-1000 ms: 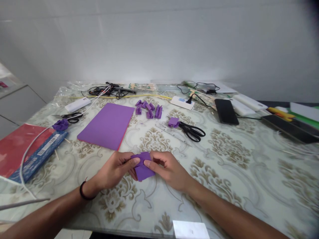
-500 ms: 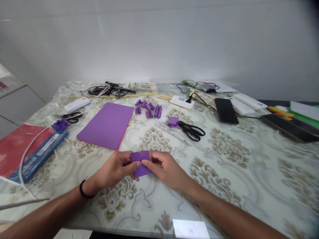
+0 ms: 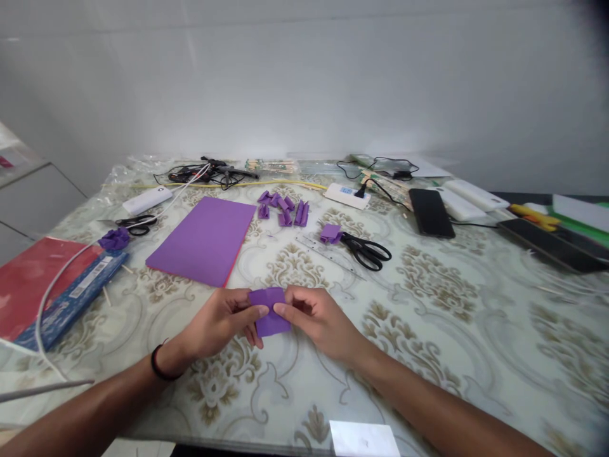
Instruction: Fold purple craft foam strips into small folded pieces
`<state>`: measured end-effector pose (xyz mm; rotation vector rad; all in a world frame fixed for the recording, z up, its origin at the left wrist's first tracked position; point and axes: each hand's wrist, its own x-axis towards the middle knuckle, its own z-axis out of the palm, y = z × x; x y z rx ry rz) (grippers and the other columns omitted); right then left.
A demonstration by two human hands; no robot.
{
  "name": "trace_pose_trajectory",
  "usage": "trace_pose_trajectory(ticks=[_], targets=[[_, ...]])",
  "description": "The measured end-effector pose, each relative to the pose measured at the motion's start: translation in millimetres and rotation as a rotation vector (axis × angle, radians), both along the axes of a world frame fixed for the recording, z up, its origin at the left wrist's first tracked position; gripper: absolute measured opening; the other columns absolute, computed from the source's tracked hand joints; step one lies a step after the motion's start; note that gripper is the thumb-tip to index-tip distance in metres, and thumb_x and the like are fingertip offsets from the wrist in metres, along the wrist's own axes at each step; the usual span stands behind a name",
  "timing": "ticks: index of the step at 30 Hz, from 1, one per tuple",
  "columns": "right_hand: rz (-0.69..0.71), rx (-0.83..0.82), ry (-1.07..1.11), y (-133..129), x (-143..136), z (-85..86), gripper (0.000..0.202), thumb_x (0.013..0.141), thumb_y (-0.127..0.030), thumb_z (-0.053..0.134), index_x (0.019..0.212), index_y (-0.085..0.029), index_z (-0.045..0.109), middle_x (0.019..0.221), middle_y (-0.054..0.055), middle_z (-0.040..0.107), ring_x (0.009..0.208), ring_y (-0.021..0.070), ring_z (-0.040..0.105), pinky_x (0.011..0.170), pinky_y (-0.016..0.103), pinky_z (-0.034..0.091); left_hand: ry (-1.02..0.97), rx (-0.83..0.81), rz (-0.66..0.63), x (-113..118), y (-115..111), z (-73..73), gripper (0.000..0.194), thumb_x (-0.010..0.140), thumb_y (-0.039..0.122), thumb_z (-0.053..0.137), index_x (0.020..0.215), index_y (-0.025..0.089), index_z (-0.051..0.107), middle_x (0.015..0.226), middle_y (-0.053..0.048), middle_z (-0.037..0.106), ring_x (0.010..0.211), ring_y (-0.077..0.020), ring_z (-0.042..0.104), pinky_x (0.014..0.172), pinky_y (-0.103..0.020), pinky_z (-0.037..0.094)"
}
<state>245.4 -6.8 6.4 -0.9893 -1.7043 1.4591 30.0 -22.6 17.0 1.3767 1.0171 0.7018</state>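
Between my two hands is a small purple piece of paper [image 3: 272, 325], held just above the patterned tabletop. My left hand [image 3: 223, 320] pinches its left side, thumb on top and the other fingers behind. On the right side my right hand [image 3: 316, 320] grips it the same way, its thumb tip close to the left one. Beyond the hands lie a purple sheet [image 3: 204, 238] on a red one, several folded purple pieces [image 3: 285, 209], a clear ruler [image 3: 328, 257] and black-handled scissors [image 3: 366, 251] with a folded purple piece [image 3: 330, 233] over the blades.
On the left are a red and blue packet [image 3: 71, 295], a crumpled purple piece [image 3: 114, 238], more scissors [image 3: 137, 223] and a white cable [image 3: 42, 311]. A power strip [image 3: 347, 195] and tangled black cables [image 3: 209, 171] lie near the wall. Black phones [image 3: 431, 212] rest at right.
My thumbs have drawn slightly apart on the purple paper, which now looks flatter. Both hands still hold it in nearly the same place.
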Motion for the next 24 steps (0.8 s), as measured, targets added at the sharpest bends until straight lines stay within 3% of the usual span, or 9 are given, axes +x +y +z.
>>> trace_pose_trajectory(ticks=[6, 11, 14, 17, 20, 24], targets=[[0.001, 0.000, -0.023, 0.9, 0.2, -1.3, 0.046, 0.095, -0.052, 0.060, 0.065, -0.020, 0.048, 0.063, -0.004, 0.040, 0.062, 0.0131, 0.037, 0.058, 0.028, 0.029, 0.113, 0.107, 0.008, -5.6, 1.1, -0.7, 0.038, 0.098, 0.043, 0.061, 0.075, 0.015, 0.070, 0.064, -0.004, 0.074, 0.058, -0.0154, 0.067, 0.058, -0.024, 0.050], [0.008, -0.013, -0.029, 2.2, -0.1, -5.0, 0.042, 0.097, -0.050, 0.059, 0.069, -0.020, 0.052, 0.065, -0.004, 0.042, 0.062, 0.0132, 0.040, 0.059, 0.027, 0.032, 0.243, 0.233, 0.020, -7.8, 3.8, -8.2, 0.046, 0.101, 0.047, 0.056, 0.068, 0.015, 0.060, 0.059, 0.003, 0.051, 0.054, -0.0092, 0.043, 0.050, -0.022, 0.030], [-0.029, -0.049, 0.057, 0.7, -1.3, -4.1, 0.027, 0.095, -0.048, 0.064, 0.093, -0.020, 0.063, 0.074, -0.003, 0.053, 0.069, 0.0146, 0.050, 0.065, 0.026, 0.041, 0.200, 0.216, 0.042, -4.2, 3.0, -9.1, 0.036, 0.099, 0.046, 0.059, 0.083, 0.015, 0.064, 0.067, 0.003, 0.052, 0.059, -0.0101, 0.044, 0.052, -0.021, 0.034], [-0.066, -0.059, 0.108, -1.2, -1.9, -3.0, 0.028, 0.094, -0.045, 0.067, 0.110, -0.022, 0.065, 0.074, -0.003, 0.055, 0.070, 0.0152, 0.053, 0.067, 0.027, 0.044, 0.152, 0.180, 0.042, 0.7, 0.6, -6.4, 0.030, 0.098, 0.043, 0.061, 0.101, 0.015, 0.068, 0.076, 0.001, 0.059, 0.064, -0.0115, 0.049, 0.055, -0.021, 0.039], [-0.064, -0.051, 0.119, -1.5, -1.1, -3.2, 0.027, 0.092, -0.044, 0.069, 0.108, -0.022, 0.068, 0.071, -0.004, 0.051, 0.067, 0.0147, 0.050, 0.064, 0.027, 0.042, 0.093, 0.173, 0.054, 4.6, -2.9, -5.0, 0.027, 0.097, 0.040, 0.063, 0.109, 0.016, 0.068, 0.079, 0.000, 0.062, 0.065, -0.0116, 0.052, 0.057, -0.021, 0.042], [-0.060, -0.056, 0.154, -0.6, -0.1, -2.6, 0.021, 0.090, -0.041, 0.070, 0.098, -0.021, 0.071, 0.068, -0.003, 0.050, 0.064, 0.0139, 0.047, 0.060, 0.027, 0.038, 0.026, 0.186, 0.141, 6.9, -8.8, -11.6, 0.024, 0.096, 0.038, 0.065, 0.112, 0.019, 0.065, 0.063, 0.006, 0.050, 0.053, -0.0088, 0.042, 0.049, -0.019, 0.034]])
